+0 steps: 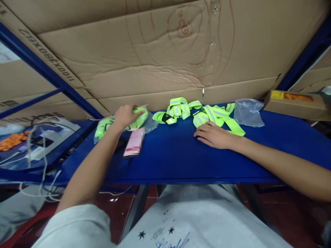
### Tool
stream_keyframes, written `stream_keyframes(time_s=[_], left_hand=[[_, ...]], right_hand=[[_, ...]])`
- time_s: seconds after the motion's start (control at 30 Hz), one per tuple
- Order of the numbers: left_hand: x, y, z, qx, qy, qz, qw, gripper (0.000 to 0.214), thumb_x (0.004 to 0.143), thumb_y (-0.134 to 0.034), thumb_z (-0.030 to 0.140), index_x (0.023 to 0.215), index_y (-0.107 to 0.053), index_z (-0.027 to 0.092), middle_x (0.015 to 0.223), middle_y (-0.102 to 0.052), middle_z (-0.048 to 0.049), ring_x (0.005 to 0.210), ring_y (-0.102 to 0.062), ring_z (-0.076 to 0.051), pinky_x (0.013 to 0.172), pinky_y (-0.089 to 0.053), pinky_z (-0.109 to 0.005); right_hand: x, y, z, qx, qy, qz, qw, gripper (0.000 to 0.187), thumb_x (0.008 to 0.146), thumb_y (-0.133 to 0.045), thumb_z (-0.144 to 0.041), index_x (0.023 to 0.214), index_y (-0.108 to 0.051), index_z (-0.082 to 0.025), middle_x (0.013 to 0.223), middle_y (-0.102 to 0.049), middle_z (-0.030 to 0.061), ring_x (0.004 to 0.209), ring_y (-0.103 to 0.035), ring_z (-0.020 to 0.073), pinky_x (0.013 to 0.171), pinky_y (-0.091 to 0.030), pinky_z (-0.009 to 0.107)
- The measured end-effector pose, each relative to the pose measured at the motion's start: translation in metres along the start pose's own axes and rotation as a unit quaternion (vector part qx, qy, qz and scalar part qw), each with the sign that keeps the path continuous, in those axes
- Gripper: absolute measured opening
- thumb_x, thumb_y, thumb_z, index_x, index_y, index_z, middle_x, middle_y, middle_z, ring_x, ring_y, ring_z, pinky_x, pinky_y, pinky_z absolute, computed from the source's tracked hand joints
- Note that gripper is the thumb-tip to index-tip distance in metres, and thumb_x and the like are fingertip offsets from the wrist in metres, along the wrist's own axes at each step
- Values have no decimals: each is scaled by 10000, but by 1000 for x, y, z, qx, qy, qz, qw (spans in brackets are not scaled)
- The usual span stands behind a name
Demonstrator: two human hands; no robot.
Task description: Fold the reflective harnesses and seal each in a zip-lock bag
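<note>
My left hand (pixel 126 116) has its fingers curled over a neon-yellow reflective strap bundle (pixel 142 119) in a clear plastic bag. Another bagged bundle (pixel 102 127) lies to the left of that wrist. My right hand (pixel 212 135) rests palm down on the table, fingers slightly apart, at the front edge of a loose heap of reflective straps (pixel 210 114). Whether its fingertips touch the straps is hard to tell. Between my hands sits a tangled reflective strap (pixel 178 108) with a black part at its left side.
A phone (pixel 133 143) lies on the blue table (pixel 176 155), near my left forearm. An empty clear bag (pixel 248 113) and a cardboard box (pixel 294 105) are at the right. Cardboard (pixel 165 69) walls the back. White cables (pixel 43 155) hang at the left.
</note>
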State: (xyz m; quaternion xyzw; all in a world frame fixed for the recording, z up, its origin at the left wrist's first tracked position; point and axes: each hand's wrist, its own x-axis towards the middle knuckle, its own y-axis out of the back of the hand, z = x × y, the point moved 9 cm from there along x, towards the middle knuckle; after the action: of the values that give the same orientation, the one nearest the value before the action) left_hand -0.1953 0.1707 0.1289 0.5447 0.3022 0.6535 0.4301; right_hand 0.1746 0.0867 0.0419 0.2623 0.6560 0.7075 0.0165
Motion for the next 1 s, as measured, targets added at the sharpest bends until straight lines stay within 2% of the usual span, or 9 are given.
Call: stream_keyframes(time_s=[0.07,0.13,0.23,0.3,0.43,0.57,0.73,0.87,1.0], left_hand=[[0,23,-8,-9,16,64,998,747,850,-607,805,1180,-706,141,1054,-722,-113,1197,-622,-318,986,-429,-435],[-1,46,-3,-19,7,124,992,757,867,-576,822,1266,-683,188,1275,-665,-129,1301,-564,-321,1022,-392,-456],[5,53,9,20,-12,130,991,650,960,-574,708,1379,-609,212,1548,-456,-142,1442,-407,-355,1149,-296,-514],[13,38,7,45,-12,85,995,639,971,-625,639,1391,-570,161,1560,-421,-150,1438,-386,-360,1197,-260,-531],[16,-10,-10,78,-7,-37,996,727,865,-815,456,1428,-524,100,1521,-453,-227,1383,-464,-394,1179,-340,-527],[6,-34,-8,152,-27,-104,982,817,886,-741,296,1598,-365,151,1623,-326,-275,1537,-312,-445,1252,-207,-659],[-3,-44,22,176,-69,-148,971,840,874,-708,266,1626,-337,227,1698,-243,-249,1597,-219,-420,1241,-114,-760],[-12,-56,63,148,-150,-171,962,723,908,-624,269,1595,-410,202,1652,-379,-215,1566,-309,-369,1267,-213,-641],[-27,-83,102,107,-197,-263,938,908,893,-678,561,1650,-314,218,1690,-357,-176,1547,-353,-373,1261,-284,-556]], right_hand=[[0,-1,1,-1,-2,4,1000,325,1118,-418,-313,1219,-699,-185,1172,-739,98,1099,-664,231,985,-348,387],[-1,-1,2,-4,-1,7,1000,329,1118,-419,-316,1223,-701,-182,1172,-740,105,1095,-668,232,977,-353,388],[-2,-1,1,-4,3,9,1000,331,1118,-419,-313,1226,-703,-182,1168,-741,108,1088,-671,234,982,-359,391],[-2,0,1,-2,2,12,1000,330,1119,-422,-313,1224,-705,-179,1165,-741,110,1087,-672,233,989,-361,390],[-2,2,0,-4,-1,14,1000,313,1114,-443,-309,1211,-712,-182,1170,-739,103,1090,-675,232,987,-365,386],[-1,2,-2,-9,4,10,1000,311,1111,-445,-305,1207,-712,-178,1167,-740,109,1083,-674,238,985,-360,391],[-1,3,-2,-10,0,5,1000,315,1112,-443,-310,1204,-713,-177,1159,-740,111,1087,-672,242,988,-356,388],[-2,1,0,-9,-5,1,1000,320,1114,-438,-320,1217,-710,-187,1186,-738,104,1096,-674,242,986,-360,393],[-2,-1,1,-5,-4,1,1000,328,1117,-431,-331,1233,-705,-193,1199,-735,99,1102,-675,241,979,-367,396]])
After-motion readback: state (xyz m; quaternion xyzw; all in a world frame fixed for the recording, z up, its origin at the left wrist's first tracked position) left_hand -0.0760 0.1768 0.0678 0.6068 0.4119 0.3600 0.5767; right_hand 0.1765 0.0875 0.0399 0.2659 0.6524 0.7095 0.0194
